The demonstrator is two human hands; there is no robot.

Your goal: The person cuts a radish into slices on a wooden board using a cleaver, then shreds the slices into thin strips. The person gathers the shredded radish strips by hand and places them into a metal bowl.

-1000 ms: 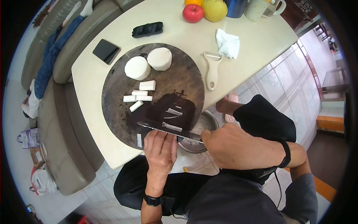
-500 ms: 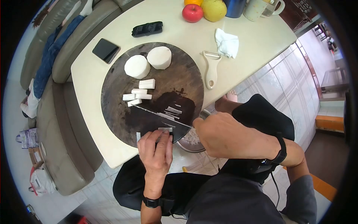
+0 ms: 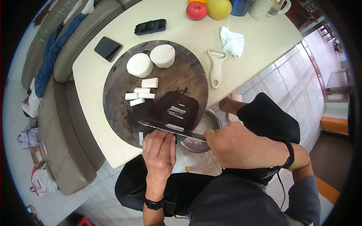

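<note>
My right hand [image 3: 233, 145] is closed round the handle of a knife [image 3: 179, 131], whose blade lies across the lower part of the round dark cutting board [image 3: 181, 75]. My left hand [image 3: 159, 150] presses its bent fingers on the board's near edge, right beside the blade; what lies under the fingertips is hidden. Thin white strips [image 3: 176, 110] lie beyond the blade. Several white sticks [image 3: 142, 90] are at the board's middle left. Two thick white round pieces [image 3: 140, 65] sit at its far side. One small white piece [image 3: 141, 138] is left of my left hand.
A metal bowl [image 3: 215, 119] with white shreds is below the table's edge. On the table [image 3: 90, 83] are a phone [image 3: 108, 49], a black case [image 3: 150, 27], a peeler [image 3: 216, 69], a tissue [image 3: 231, 41], fruit [image 3: 197, 11] and cups. Another person's legs [image 3: 56, 45] rest on the sofa.
The knife blade has come nearer to my left fingers and lies flatter across. My right hand has moved slightly right and down. The piece seen under my left fingertips is now hidden.
</note>
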